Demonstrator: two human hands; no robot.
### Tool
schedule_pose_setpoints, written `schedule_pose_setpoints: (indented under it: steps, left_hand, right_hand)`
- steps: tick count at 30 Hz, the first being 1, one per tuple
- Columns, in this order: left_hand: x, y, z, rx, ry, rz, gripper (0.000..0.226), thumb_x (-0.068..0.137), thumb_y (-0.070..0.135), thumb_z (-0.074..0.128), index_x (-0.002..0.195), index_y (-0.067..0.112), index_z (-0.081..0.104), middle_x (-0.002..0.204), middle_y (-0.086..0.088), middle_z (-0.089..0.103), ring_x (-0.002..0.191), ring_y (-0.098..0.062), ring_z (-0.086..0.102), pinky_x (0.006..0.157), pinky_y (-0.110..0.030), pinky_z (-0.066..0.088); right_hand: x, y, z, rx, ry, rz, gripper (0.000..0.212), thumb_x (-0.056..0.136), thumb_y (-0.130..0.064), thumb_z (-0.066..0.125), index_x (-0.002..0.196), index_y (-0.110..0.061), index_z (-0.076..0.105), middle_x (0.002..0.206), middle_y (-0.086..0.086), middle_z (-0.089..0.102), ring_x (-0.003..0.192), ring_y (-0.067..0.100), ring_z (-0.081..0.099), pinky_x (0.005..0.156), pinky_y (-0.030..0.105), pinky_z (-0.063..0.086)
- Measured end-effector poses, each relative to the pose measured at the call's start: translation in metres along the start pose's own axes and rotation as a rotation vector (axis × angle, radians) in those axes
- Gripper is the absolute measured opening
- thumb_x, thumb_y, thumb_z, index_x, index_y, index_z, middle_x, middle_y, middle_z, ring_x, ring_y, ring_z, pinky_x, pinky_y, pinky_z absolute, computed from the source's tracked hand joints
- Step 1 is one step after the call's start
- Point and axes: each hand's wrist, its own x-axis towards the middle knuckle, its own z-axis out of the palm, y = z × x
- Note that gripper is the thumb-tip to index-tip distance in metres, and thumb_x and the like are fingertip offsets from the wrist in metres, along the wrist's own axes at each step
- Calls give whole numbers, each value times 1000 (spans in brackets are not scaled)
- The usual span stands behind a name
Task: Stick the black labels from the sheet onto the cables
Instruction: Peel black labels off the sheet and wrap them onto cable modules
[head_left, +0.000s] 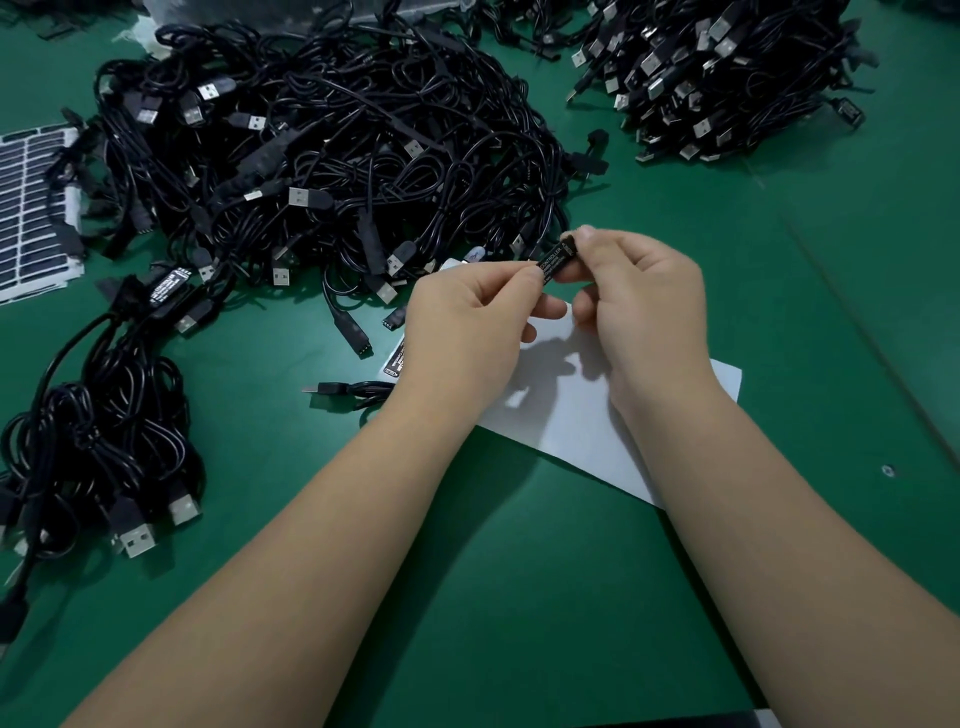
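Both my hands are raised over a white label sheet (566, 415) lying on the green table. My left hand (467, 322) and my right hand (644, 306) pinch a small black cable controller with a black label (557, 259) with white print on it between thumbs and forefingers. One black label (393, 366) remains visible at the sheet's left edge, partly hidden by my left hand. The held cable runs back into a big tangled pile of black USB cables (332, 150).
A second label sheet (31, 208) full of black labels lies at the far left. A smaller bundle of cables (98, 431), one bearing a label, sits at the near left. Another stack of USB cables (727, 78) rises at the back right.
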Motion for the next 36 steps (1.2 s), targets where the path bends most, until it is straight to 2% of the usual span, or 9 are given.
schedule_pose_setpoints:
  steps: [5,8,13,19,24,26,31,33,36]
  left_hand:
    - [7,3,-10,-97,-83,-114,28,93,18,57,67,15,68,55,6,61,45,-7,41,44,-17,34]
    - [11,-1,-15,60,-26,-36,35,92,30,62,62,12,65,49,7,49,41,-5,37,45,-15,32]
    - [11,-3,-19,365,38,249,14,87,34,68,74,39,67,50,23,54,52,4,49,52,-10,34]
    - [13,-6,-28,365,-59,312,23,87,21,70,110,26,73,53,29,53,52,5,47,55,-6,32]
    - [11,-7,-26,353,-47,344,16,87,19,68,97,29,75,70,4,68,59,-4,53,56,-15,40]
    - [9,-8,-24,383,-41,361,14,88,19,66,94,26,76,69,0,65,53,-4,48,52,-16,36]
    - [10,-3,-23,410,13,325,20,87,17,67,102,27,75,59,24,59,56,6,50,56,-8,34]
    - [9,0,-23,520,-21,348,24,90,18,64,112,24,72,72,16,66,69,2,57,66,-15,43]
    - [8,-1,-22,913,-75,383,24,98,26,49,111,16,67,88,-4,70,87,-26,61,76,-38,47]
  right_hand:
    - [-2,-5,-4,72,-191,49,10,89,-18,65,84,-20,73,59,-10,65,45,4,43,46,15,39]
    - [-2,-4,-4,-28,-275,-21,13,89,-14,65,79,-18,72,59,-8,64,44,5,42,46,15,38]
    - [4,-2,-3,113,-290,182,19,94,-11,56,83,-8,71,57,-1,61,42,7,43,44,16,38]
    - [5,0,-4,194,-261,213,18,96,-13,55,84,-10,68,57,-4,60,42,6,43,45,18,41]
    - [2,3,-1,5,-242,87,13,91,-15,63,78,-17,66,56,-7,58,42,5,42,46,19,39]
    - [1,5,-1,-46,-267,40,10,89,-14,66,79,-17,66,57,-6,59,42,6,43,45,19,38]
    - [4,5,-1,45,-261,92,18,94,-17,59,79,-16,68,58,-5,62,42,5,43,45,18,38]
    - [4,5,0,118,-224,128,23,97,-16,54,79,-14,67,55,-5,60,41,5,42,45,18,38]
    - [8,3,-1,261,-100,205,24,99,-15,50,81,-13,64,49,-8,53,39,3,39,41,17,37]
